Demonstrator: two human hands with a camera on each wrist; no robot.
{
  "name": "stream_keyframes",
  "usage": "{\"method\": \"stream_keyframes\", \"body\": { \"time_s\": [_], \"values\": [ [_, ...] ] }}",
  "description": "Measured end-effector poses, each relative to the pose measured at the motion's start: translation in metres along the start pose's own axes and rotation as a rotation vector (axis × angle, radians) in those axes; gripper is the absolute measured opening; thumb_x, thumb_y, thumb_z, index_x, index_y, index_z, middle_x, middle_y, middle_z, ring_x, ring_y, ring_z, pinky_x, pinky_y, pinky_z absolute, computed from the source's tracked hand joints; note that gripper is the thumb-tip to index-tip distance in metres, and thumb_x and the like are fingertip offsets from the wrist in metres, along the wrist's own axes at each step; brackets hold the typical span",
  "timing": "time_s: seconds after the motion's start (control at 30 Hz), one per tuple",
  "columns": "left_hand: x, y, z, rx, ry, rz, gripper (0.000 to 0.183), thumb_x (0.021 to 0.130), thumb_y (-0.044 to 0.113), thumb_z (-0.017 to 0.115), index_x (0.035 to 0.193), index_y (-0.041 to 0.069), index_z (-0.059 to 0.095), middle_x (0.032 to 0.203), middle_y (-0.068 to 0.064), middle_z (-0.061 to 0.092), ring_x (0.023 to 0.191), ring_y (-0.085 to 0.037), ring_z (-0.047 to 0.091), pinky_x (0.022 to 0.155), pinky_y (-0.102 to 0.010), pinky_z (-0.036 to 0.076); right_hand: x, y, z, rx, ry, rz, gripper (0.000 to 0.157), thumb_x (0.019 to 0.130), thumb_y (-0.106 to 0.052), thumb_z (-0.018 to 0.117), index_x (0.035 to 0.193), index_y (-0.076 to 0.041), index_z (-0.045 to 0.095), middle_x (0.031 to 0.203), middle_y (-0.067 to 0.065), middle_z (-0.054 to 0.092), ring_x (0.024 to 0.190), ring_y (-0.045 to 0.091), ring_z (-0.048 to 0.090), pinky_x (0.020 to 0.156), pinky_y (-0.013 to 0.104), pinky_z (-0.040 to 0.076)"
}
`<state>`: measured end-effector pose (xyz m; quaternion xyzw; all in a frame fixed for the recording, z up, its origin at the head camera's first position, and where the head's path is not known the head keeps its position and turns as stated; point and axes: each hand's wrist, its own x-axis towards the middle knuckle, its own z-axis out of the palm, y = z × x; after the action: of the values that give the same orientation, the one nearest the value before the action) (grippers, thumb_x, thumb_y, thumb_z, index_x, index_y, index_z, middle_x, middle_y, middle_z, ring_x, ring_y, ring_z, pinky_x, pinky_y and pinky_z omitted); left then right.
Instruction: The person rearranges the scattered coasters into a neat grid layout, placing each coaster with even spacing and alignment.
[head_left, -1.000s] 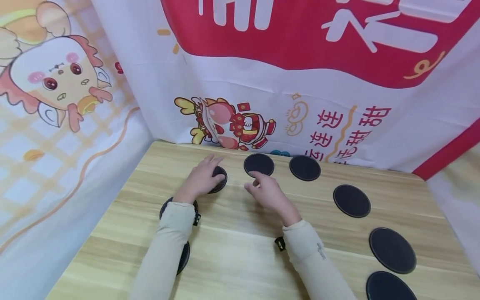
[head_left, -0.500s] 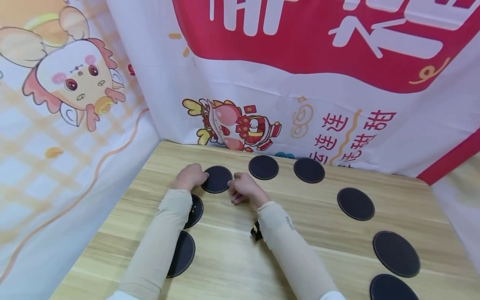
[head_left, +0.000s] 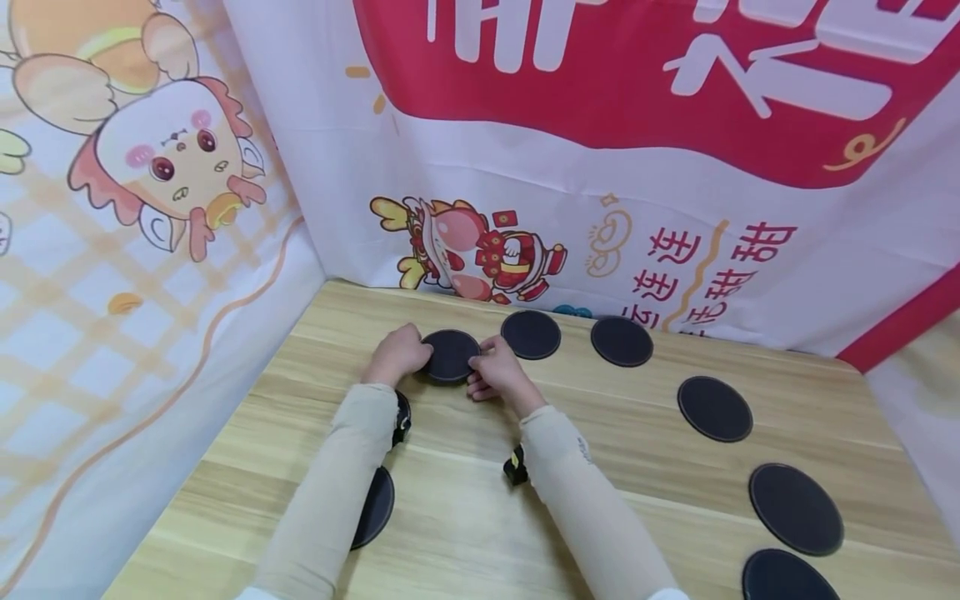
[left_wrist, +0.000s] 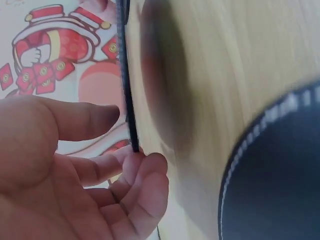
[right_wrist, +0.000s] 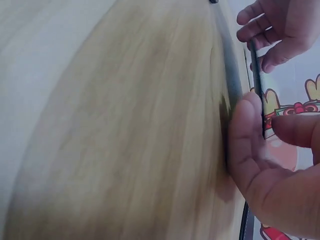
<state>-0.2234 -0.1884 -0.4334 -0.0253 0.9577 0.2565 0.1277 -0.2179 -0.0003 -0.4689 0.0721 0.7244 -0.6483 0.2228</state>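
Observation:
A round black coaster (head_left: 452, 357) with a stitched edge is held off the tabletop, its shadow falling on the wood below in the left wrist view. My left hand (head_left: 401, 353) pinches its left edge between thumb and curled fingers; the left wrist view shows that hand (left_wrist: 100, 170) with the coaster (left_wrist: 128, 90) edge-on. At the opposite edge my right hand (head_left: 501, 372) pinches it too, thumb on top and fingers beneath. Both hands show in the right wrist view, the right hand (right_wrist: 265, 160) nearer and the left hand (right_wrist: 280, 30) beyond, the thin coaster (right_wrist: 257, 85) between them.
More black coasters lie in an arc on the wooden table (head_left: 465, 483): one (head_left: 531, 335) just right of my right hand, others (head_left: 622, 341) further right, and one (head_left: 375, 508) partly under my left sleeve. A printed white and red cloth (head_left: 480, 158) hangs behind the table.
Both hands came in to the coaster's two edges; the left drew back from over it and the right moved left. The coaster, lying flat half a second ago, is now lifted.

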Motion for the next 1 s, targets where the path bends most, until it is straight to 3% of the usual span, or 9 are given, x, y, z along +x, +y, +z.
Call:
{"method": "stream_keyframes", "body": {
  "time_s": [0.37, 0.8, 1.0],
  "values": [
    [-0.002, 0.013, 0.02, -0.067, -0.037, 0.02, 0.047, 0.094, 0.03, 0.07, 0.12, -0.007, 0.059, 0.117, -0.023, 0.064, 0.109, -0.037, 0.06, 0.097, -0.048, 0.046, -0.005, 0.006, -0.019, -0.175, 0.066, -0.048, 0.038, 0.099, 0.001, 0.058, 0.132, -0.003, 0.04, 0.064, 0.015, 0.063, 0.045, 0.017, 0.057, 0.041, 0.029, 0.05],
    [-0.003, 0.029, 0.033, 0.02, -0.062, -0.012, 0.07, 0.094, 0.032, 0.072, 0.142, -0.008, 0.041, 0.134, -0.029, 0.055, 0.123, -0.041, 0.054, 0.103, -0.049, 0.043, -0.009, 0.003, -0.032, -0.294, 0.058, 0.041, 0.032, 0.098, 0.003, 0.058, 0.125, -0.005, 0.043, 0.067, 0.017, 0.066, 0.046, 0.02, 0.059, 0.043, 0.033, 0.052],
    [-0.002, 0.031, 0.034, 0.047, -0.064, -0.03, 0.073, 0.094, 0.032, 0.07, 0.146, -0.007, 0.037, 0.135, -0.029, 0.054, 0.122, -0.041, 0.055, 0.101, -0.05, 0.044, -0.005, 0.005, -0.037, -0.282, 0.043, 0.047, 0.027, 0.099, 0.004, 0.054, 0.123, -0.005, 0.046, 0.067, 0.017, 0.066, 0.048, 0.021, 0.062, 0.044, 0.033, 0.053]
  ]
}}
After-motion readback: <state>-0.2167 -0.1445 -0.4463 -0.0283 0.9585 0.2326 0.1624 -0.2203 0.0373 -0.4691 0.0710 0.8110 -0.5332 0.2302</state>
